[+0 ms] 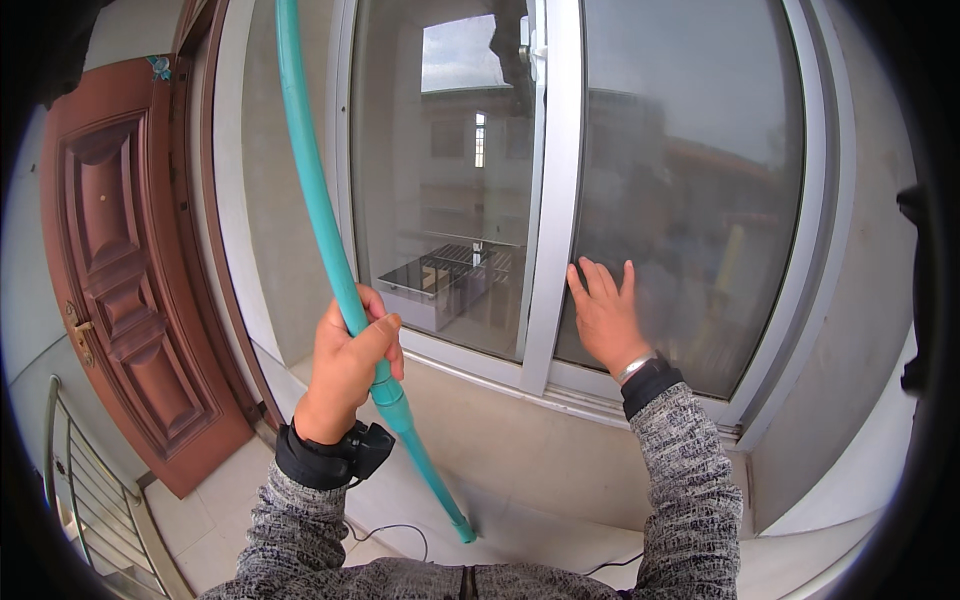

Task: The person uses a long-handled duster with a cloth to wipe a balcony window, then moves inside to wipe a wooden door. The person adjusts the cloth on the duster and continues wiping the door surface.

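Observation:
My left hand (349,352) is closed around a long teal pole (315,187), just above its ridged joint collar. The pole's lower end slants down toward the sill, and its top runs out of view at the upper edge. Fingers spread, my right hand (607,315) lies at the right glass pane (697,247) of a sliding window, its fingertips close to the white centre frame (551,225). Whether the fingers press on the glass or the frame, I cannot tell. Through the left pane (442,180) I see a room with a dark-topped piece of furniture.
A brown panelled door (124,262) with a brass-coloured handle (82,330) stands open at the left. Below it is a metal stair railing (82,480). A pale stone ledge (517,457) runs beneath the window, and a thin black cable (397,527) hangs near my waist.

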### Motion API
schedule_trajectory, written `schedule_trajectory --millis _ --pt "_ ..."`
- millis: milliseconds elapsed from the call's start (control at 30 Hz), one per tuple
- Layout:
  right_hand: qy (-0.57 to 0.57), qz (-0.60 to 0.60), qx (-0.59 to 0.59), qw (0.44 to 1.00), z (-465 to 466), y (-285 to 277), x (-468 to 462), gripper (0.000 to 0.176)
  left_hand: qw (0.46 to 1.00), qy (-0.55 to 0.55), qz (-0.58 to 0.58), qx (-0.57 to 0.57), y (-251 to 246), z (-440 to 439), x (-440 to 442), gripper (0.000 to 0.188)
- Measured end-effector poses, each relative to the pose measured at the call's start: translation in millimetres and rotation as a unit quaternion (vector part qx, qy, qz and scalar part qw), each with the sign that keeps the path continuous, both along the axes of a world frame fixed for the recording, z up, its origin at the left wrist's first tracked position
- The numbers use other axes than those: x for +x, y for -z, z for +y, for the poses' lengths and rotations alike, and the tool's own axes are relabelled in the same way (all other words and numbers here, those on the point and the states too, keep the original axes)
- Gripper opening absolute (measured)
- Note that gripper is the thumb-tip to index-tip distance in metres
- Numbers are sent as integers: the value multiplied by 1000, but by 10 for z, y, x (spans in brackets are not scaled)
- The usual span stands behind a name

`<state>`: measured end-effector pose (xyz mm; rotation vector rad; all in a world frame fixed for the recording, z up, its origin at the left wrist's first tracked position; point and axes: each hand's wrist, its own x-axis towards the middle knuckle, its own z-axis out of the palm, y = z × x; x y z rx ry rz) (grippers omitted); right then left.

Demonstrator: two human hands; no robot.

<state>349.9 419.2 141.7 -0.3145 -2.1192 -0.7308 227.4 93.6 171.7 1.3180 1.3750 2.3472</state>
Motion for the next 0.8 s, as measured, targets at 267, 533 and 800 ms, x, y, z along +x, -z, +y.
schedule_trajectory --millis 267,533,800 --pt "123 -50 35 990 118 -42 392 69 1000 0 -20 -4 312 -495 111 9" --pt "110 -29 -47 992 96 -78 652 66 999 -14 -40 4 628 -934 121 9" --pt "-240 -55 -238 939 -1374 258 346 52 998 -2 -44 -53 1723 -1107 -272 11"
